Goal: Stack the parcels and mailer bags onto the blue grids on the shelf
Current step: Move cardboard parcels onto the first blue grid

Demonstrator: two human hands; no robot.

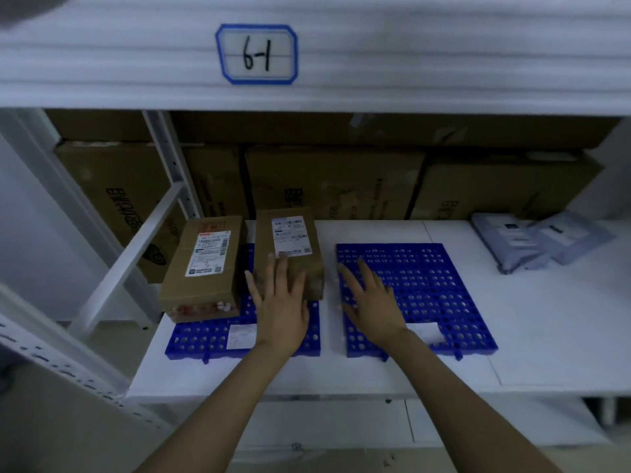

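Parcels two, blue grids two, mailer bags two

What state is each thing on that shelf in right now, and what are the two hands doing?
Left parcel: lying flat on the left blue grid, label up.
Right parcel: flat on the same grid, under the left hand.
Left hand: open, fingers spread on the parcel.
Right hand: open, palm down over the right blue grid.
Right blue grid: no parcels.
Mailer bags: off the grids, far right.
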